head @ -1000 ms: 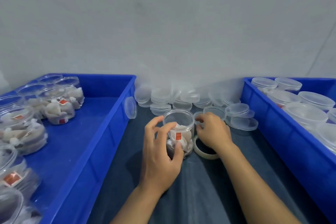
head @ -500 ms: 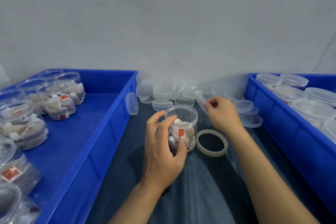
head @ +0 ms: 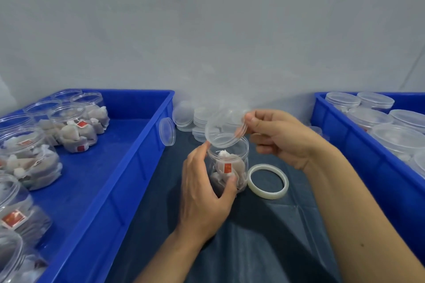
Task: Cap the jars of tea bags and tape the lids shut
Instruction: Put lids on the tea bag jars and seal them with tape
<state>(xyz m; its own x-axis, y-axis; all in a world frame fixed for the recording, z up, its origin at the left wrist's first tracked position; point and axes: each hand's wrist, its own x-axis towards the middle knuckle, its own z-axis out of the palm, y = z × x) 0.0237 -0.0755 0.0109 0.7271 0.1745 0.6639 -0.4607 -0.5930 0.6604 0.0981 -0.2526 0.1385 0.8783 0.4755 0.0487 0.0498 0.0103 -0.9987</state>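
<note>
A clear plastic jar [head: 230, 165] stands upright on the dark cloth [head: 264, 236] between two blue bins, holding pale tea bags [head: 226, 164] with red tags. A clear lid [head: 224, 130] hangs tilted just over its open mouth. The left hand [head: 204, 193] wraps the jar's side; the right hand [head: 279, 138] pinches the lid's rim. A tape roll [head: 268, 181] lies just beside the jar. The left bin [head: 128, 167] holds uncapped filled jars; the right bin [head: 358, 151] holds capped ones.
</note>
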